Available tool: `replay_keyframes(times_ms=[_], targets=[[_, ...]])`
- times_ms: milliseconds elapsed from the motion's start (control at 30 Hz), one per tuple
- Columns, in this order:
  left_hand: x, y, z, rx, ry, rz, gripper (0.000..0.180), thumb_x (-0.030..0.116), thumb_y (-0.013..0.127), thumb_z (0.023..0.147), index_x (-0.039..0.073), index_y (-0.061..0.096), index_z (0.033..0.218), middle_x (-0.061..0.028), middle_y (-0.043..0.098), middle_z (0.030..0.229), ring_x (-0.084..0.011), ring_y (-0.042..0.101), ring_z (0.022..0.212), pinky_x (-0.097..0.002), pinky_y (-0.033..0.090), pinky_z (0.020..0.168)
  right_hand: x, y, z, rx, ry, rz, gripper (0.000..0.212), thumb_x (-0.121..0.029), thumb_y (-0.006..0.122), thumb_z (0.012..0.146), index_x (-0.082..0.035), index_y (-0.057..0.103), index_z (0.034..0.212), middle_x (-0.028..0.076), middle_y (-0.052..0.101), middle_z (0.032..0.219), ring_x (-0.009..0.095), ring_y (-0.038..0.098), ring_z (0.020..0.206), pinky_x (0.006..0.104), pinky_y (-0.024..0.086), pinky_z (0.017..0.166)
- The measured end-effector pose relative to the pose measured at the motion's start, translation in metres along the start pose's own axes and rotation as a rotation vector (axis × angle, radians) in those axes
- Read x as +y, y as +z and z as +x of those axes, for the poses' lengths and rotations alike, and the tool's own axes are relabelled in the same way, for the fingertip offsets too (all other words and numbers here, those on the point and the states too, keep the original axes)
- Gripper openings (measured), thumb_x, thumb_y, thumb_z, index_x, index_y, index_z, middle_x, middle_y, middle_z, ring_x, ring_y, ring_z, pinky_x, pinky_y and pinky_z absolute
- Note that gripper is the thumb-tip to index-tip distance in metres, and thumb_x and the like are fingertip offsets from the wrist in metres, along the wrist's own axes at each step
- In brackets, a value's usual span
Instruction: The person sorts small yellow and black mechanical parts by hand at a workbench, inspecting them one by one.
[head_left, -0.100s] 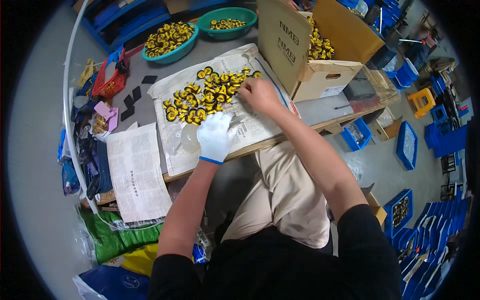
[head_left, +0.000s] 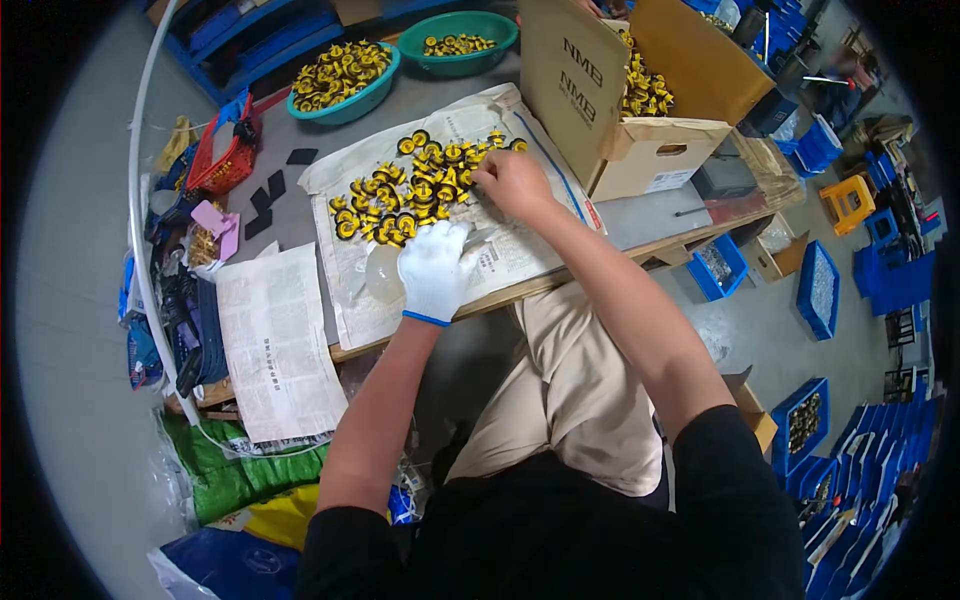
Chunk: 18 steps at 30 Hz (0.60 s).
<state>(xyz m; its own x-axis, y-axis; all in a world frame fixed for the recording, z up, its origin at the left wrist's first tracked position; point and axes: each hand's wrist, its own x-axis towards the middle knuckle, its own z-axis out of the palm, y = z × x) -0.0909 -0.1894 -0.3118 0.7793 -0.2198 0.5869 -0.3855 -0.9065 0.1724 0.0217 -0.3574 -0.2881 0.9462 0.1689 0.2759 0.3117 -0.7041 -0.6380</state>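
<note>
My left hand (head_left: 434, 272), in a white glove with a blue cuff, rests on newspaper at the near edge of a pile of small yellow-and-black wheel-like parts (head_left: 385, 190). Its fingers are curled round something; a thin greyish piece shows beside them, too small to name. Touching the glove's left side is a translucent round dish (head_left: 383, 274). My bare right hand (head_left: 514, 184) is at the pile's right edge, thumb and fingers pinched together over the parts. Whatever lies between those fingertips is hidden.
Two green basins (head_left: 345, 112) of similar parts stand at the back. An open cardboard box (head_left: 660, 155) with more parts is close on the right. A red basket (head_left: 222, 150), black pads (head_left: 262, 200) and a newspaper sheet (head_left: 275, 345) lie left. Blue crates (head_left: 818, 290) stand on the floor.
My right hand has shifted slightly left towards the parts. My left hand keeps its place by the dish. The whole view has moved a little.
</note>
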Motion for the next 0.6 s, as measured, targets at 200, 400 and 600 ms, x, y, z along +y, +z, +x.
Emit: replay_keyframes(times_ms=[200, 400, 600], targets=[[0.005, 0.005, 0.000, -0.021, -0.027, 0.008, 0.034, 0.033, 0.083, 0.075, 0.016, 0.074, 0.103, -0.0038, 0.066, 0.090, -0.0255, 0.066, 0.086, -0.0408, 0.055, 0.071, 0.012, 0.008, -0.001, 0.067, -0.044, 0.089, 0.018, -0.022, 0.070, 0.087, -0.005, 0.073, 0.089, 0.018, 0.073, 0.088, 0.038, 0.070, 0.086, 0.0476, 0.055, 0.079], [0.003, 0.003, 0.001, -0.030, -0.013, -0.009, 0.032, 0.031, 0.082, 0.077, 0.016, 0.074, 0.105, -0.0046, 0.066, 0.090, -0.0271, 0.066, 0.086, -0.0417, 0.055, 0.071, 0.020, -0.033, -0.041, 0.086, -0.060, 0.004, 0.012, -0.017, 0.070, 0.087, -0.005, 0.073, 0.089, 0.018, 0.073, 0.089, 0.039, 0.070, 0.084, 0.0473, 0.056, 0.077], [-0.003, 0.008, -0.001, 0.044, 0.025, -0.029, 0.032, 0.033, 0.080, 0.078, 0.017, 0.074, 0.105, -0.0034, 0.064, 0.091, -0.0246, 0.065, 0.087, -0.0411, 0.054, 0.070, 0.033, -0.042, -0.071, -0.010, -0.051, -0.101, 0.013, -0.018, 0.070, 0.087, -0.006, 0.075, 0.090, 0.017, 0.074, 0.089, 0.038, 0.071, 0.082, 0.0482, 0.057, 0.076]])
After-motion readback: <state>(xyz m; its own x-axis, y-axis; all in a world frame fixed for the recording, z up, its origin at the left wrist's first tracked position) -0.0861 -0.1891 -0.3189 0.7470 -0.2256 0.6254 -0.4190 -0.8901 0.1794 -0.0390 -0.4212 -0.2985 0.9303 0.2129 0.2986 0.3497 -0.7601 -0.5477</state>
